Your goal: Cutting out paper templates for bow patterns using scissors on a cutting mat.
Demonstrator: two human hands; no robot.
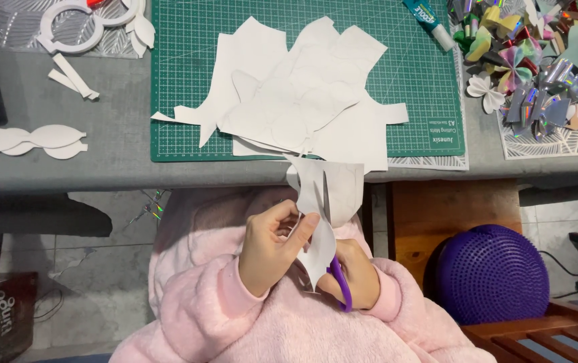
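Paper [326,195] is what I see being worked, a white sheet held upright in my lap just below the table [114,154] edge, its top corner nearly level with that edge. My left hand [272,245] pinches its left margin, thumb and fingers closed on the sheet. My right hand [356,272] is wrapped around the purple handles of the scissors [332,235], and the blades stand upright against the sheet near its middle; I cannot tell how far apart the blades are.

Above, on the table, a green mat [188,81] carries a loose heap of white offcuts [295,101], some spilling over the mat's near edge and reaching the table edge right above the held sheet. To the left lie leaf cutouts [30,140] on bare grey surface, with room around them. To the right a glue tube [430,19] rests on the mat's corner beside a pile of shiny paper flowers [537,60].

Below the table, a purple cushion [490,272] sits to my right, apart from my elbow. My lap is the only free working space.
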